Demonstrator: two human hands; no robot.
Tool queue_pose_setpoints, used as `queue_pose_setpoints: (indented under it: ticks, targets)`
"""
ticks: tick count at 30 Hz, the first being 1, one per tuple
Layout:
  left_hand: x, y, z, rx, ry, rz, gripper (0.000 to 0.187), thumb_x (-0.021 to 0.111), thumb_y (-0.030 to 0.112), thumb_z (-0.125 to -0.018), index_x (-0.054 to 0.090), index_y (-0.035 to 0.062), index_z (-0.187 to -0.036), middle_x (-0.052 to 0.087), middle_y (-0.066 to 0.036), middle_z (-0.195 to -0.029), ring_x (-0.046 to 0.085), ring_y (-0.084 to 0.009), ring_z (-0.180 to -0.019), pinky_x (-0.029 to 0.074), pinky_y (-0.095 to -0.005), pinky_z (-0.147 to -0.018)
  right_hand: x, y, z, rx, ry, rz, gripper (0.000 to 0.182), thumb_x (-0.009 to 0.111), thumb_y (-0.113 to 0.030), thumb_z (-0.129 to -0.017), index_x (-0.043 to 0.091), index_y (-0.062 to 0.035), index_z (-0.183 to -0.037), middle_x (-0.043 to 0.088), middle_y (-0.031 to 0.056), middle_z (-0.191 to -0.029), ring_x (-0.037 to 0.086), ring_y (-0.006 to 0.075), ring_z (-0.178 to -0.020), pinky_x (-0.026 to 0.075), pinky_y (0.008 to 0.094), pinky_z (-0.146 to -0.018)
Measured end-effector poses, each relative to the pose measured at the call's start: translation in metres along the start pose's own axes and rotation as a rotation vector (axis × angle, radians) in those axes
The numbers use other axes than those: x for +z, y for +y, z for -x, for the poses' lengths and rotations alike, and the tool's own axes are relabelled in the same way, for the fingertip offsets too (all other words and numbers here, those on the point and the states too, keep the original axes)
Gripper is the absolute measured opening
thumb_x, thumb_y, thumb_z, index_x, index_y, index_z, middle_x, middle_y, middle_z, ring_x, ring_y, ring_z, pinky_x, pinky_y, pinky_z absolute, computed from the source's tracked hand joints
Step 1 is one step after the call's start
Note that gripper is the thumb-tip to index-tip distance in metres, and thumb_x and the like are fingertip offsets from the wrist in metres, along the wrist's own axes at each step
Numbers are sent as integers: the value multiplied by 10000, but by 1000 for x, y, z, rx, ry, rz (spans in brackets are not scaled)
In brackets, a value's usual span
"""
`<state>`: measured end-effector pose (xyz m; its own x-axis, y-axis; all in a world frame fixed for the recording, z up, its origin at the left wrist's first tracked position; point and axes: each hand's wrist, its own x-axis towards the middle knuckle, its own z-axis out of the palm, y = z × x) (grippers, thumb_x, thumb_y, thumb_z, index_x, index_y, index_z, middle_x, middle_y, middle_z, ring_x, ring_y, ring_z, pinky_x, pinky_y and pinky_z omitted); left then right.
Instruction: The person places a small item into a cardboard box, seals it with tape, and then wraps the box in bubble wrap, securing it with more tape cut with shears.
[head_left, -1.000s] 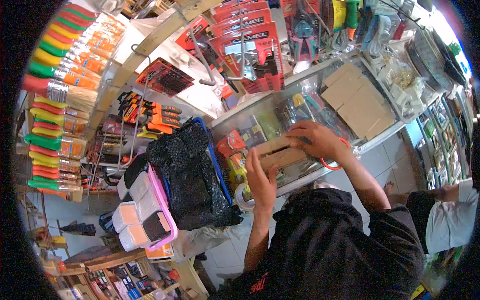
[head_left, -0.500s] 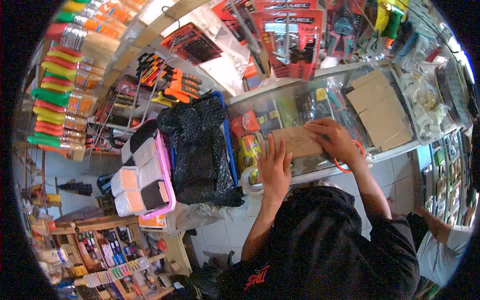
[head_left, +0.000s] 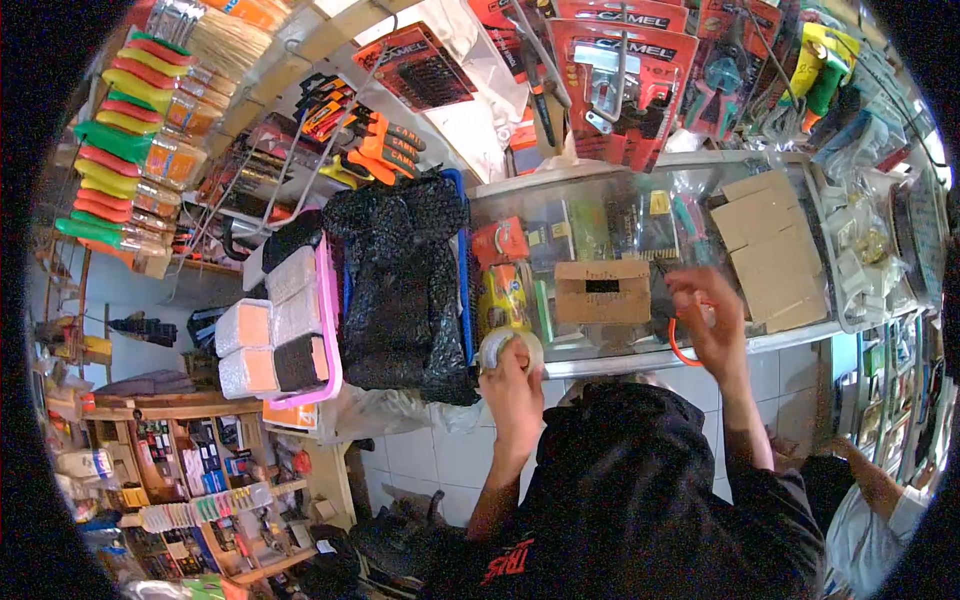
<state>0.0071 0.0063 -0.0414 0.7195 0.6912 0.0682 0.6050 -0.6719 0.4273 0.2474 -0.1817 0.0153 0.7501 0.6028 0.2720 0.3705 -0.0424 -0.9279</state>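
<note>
My left hand (head_left: pixel 514 400) grips a roll of clear packing tape (head_left: pixel 493 350) at the counter's front edge, fingers curled over its ring. To the right, my right hand (head_left: pixel 714 325) is over an orange loop-shaped handle (head_left: pixel 682 346); motion smears its fingers, so I cannot tell whether they hold the loop. Between the hands a small brown cardboard box (head_left: pixel 602 308) lies on the glass counter, a dark slot in its upper face. Just behind the tape roll is a yellow package (head_left: pixel 503 300).
Flattened cardboard (head_left: pixel 775 255) lies on the counter (head_left: pixel 800 338) at right. At left stand a blue crate (head_left: pixel 466 250) covered in black bubble wrap and a pink basket (head_left: pixel 330 330) of wrapped blocks. Paintbrushes (head_left: pixel 135 150) and carded tools (head_left: pixel 625 90) hang above. Another person's arm (head_left: pixel 872 475) shows at far right.
Both hands have come off the cardboard box. The left moved toward me onto the tape roll; the right shifted right, over the orange loop. The view has tilted slightly.
</note>
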Motion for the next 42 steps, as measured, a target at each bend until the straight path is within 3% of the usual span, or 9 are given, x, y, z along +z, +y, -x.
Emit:
queue_pose_setpoints:
  ticks: [3, 6, 11, 14, 22, 27, 31, 40, 42]
  targets:
    - [-17, 13, -1, -190, 123, 801, 505, 730, 97, -962, 461, 7, -1379, 687, -136, -1014, 646, -224, -980, 444, -389, -989, 17, -14, 19, 73, -163, 24, 211, 705, -146, -975, 728, -40, -1155, 730, 140, -1068, 698, 272, -1004, 547, 390, -870]
    - [-36, 32, 17, -123, 227, 927, 578, 729, 55, -959, 390, 2, -1425, 691, -130, -1056, 638, -174, -1017, 466, -333, -980, 33, -24, 36, 84, -454, -40, 267, 729, -216, -964, 721, -21, -1147, 695, 121, -1020, 668, 216, -895, 528, 337, -760]
    - [-36, 64, 40, 15, 272, 1254, 683, 784, 61, -926, 343, 22, -1446, 720, -169, -1133, 664, -222, -1115, 455, -352, -1019, 38, -41, 43, 32, -646, -228, 427, 751, -312, -947, 672, -21, -1250, 677, 186, -1191, 695, 341, -1021, 558, 426, -837]
    - [-18, 72, 38, 231, 273, 1074, 688, 780, 69, -929, 337, 19, -1453, 721, -187, -1144, 669, -243, -1126, 433, -400, -1069, 34, -46, 39, -139, -494, -273, 423, 751, -286, -946, 669, -15, -1260, 664, 193, -1205, 685, 331, -1035, 555, 409, -840]
    - [-52, 120, 0, 91, 32, 855, 587, 710, 237, -964, 480, 23, -1460, 638, -124, -1210, 567, -241, -1189, 389, -403, -1084, -16, -42, 40, -62, -457, -268, 333, 757, -247, -935, 714, -10, -1165, 682, 169, -1047, 680, 300, -907, 537, 388, -790]
    - [-45, 142, -24, 297, -190, 754, 223, 714, 152, -959, 704, -1, -1121, 691, -130, -1189, 628, -213, -1127, 452, -355, -1020, -32, -24, 55, -101, -531, -224, 301, 777, -272, -919, 697, 14, -974, 615, 151, -835, 617, 300, -739, 487, 409, -656]
    - [-19, 137, -20, 175, -405, 922, 103, 721, 44, -947, 650, -18, -906, 717, -125, -1030, 674, -207, -993, 505, -317, -903, -45, -15, 70, -106, -533, -205, 363, 784, -289, -909, 617, 24, -830, 581, 163, -793, 600, 345, -682, 473, 443, -606]
    - [0, 160, 11, 448, -127, 438, 48, 721, 50, -934, 681, 24, -931, 768, -109, -939, 721, -272, -910, 539, -432, -932, -64, -4, 104, 117, -519, -170, 422, 730, -350, -952, 608, 26, -805, 577, 210, -686, 613, 383, -632, 496, 455, -631]
    - [6, 155, 24, 438, -117, 386, 60, 728, 53, -923, 681, 37, -957, 771, -95, -943, 710, -309, -937, 542, -450, -947, -63, 2, 114, 194, -535, -290, 401, 757, -348, -947, 673, 34, -856, 597, 186, -681, 589, 320, -592, 468, 409, -587]
